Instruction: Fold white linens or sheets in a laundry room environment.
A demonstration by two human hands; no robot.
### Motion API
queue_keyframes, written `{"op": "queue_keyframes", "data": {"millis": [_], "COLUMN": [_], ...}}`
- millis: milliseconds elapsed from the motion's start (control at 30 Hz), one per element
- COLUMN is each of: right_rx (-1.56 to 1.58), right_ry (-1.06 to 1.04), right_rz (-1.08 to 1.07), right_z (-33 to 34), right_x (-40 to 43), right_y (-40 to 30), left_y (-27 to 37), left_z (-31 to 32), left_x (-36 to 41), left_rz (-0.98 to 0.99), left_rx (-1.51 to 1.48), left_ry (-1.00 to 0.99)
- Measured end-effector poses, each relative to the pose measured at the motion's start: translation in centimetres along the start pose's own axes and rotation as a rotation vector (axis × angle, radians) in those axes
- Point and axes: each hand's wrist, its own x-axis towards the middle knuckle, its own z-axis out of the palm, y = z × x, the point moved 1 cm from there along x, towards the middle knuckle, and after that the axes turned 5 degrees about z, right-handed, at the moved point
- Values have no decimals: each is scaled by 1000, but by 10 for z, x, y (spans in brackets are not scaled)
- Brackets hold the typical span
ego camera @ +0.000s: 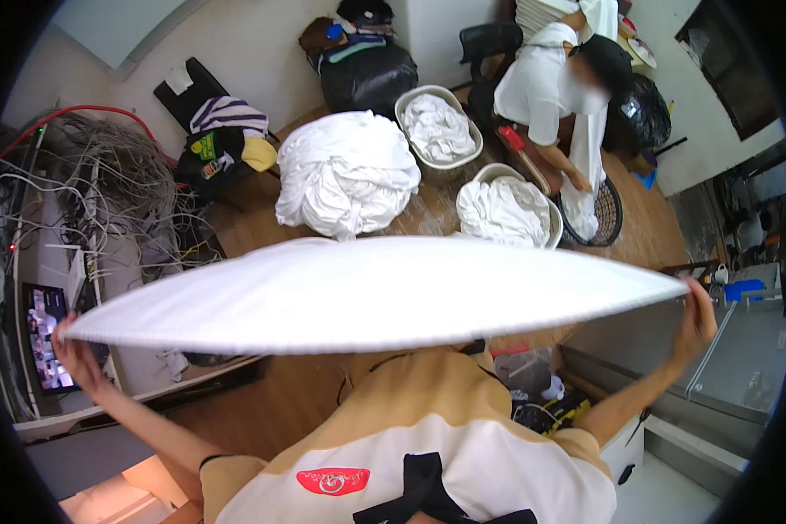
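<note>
A white cloth (380,295) is stretched wide in front of my chest, its near hem pulled almost straight. My left hand (78,354) grips one corner at the far left, in front of a lit screen (47,337). At the far right my right hand (699,318) pinches the opposite corner. Beyond the cloth sits a large bundle of white fabric (347,173) on the floor. Two pale plastic tubs, one farther back (475,154) and one nearer (557,226), hold more white cloth. The stretched cloth hides part of the floor.
A co-worker (530,85) bends over a dark mesh basket (609,219), handling white cloth. Tangled network cables (118,190) fill a rack at left. A chair with clothes (226,141) and black bags (370,75) stand behind. A grey cabinet (727,360) is at right.
</note>
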Motion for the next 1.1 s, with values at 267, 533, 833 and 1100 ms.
{"op": "queue_keyframes", "data": {"millis": [267,533,833,1100], "right_rx": [542,826,939,887], "right_ry": [-253,-295,-455,-370], "right_rz": [96,356,238,105], "right_z": [174,271,320,293], "right_x": [165,56,-59,-66], "right_y": [10,-100,-247,-254], "left_y": [-153,-98,1,11], "left_z": [153,390,537,527], "left_x": [121,-9,-132,-134], "left_rz": [641,-252,-470,-476], "left_rx": [635,-162,-241,-213], "left_ry": [-235,80,-239,-270]}}
